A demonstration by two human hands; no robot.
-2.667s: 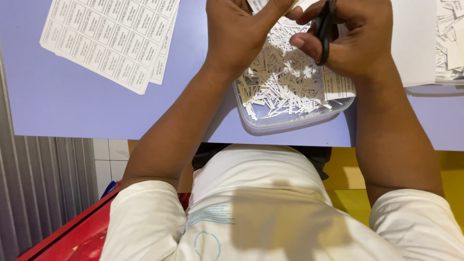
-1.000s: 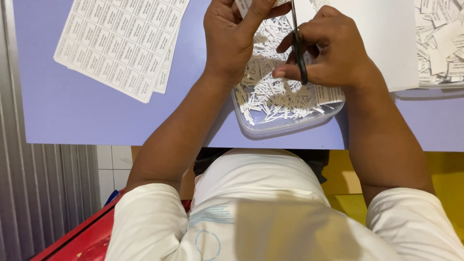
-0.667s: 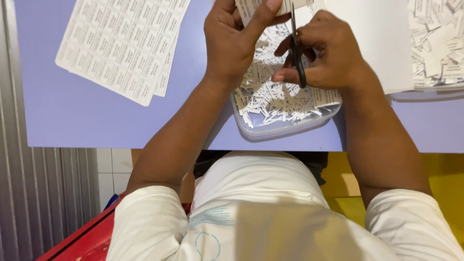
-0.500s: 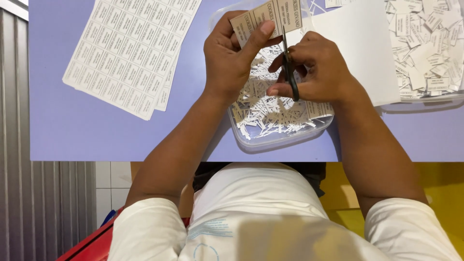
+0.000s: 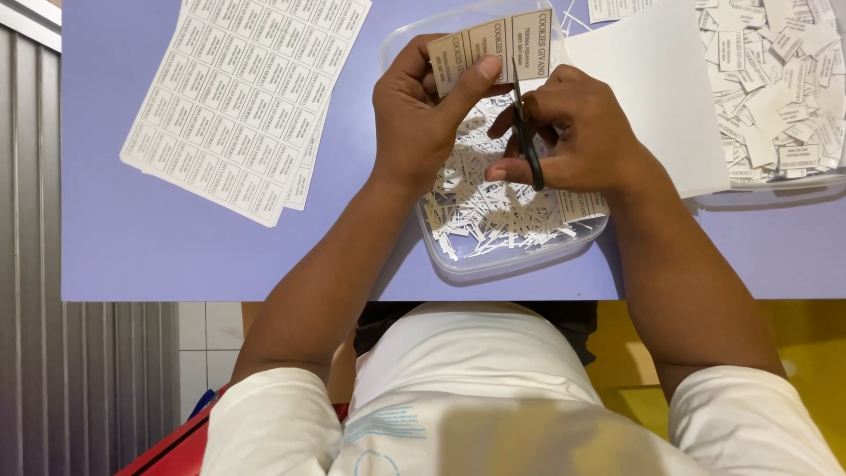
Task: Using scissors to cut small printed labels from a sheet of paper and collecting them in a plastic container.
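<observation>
My left hand (image 5: 421, 123) pinches a short strip of printed paper labels (image 5: 489, 46) and holds it above a clear plastic tub (image 5: 493, 264). My right hand (image 5: 577, 132) grips black-handled scissors (image 5: 526, 132), whose blades point up into the strip between two labels. The tub below both hands is full of thin white paper trimmings (image 5: 493, 220).
A stack of uncut label sheets (image 5: 242, 97) lies on the lilac table (image 5: 132, 247) at the left. A blank white sheet (image 5: 656, 88) rests beside a second clear container of cut labels (image 5: 780, 79) at the right. The table's near edge runs just above my lap.
The view has tilted so that more of the table shows. Both hands stay over the tub, with the label strip and the scissors now fully in sight.
</observation>
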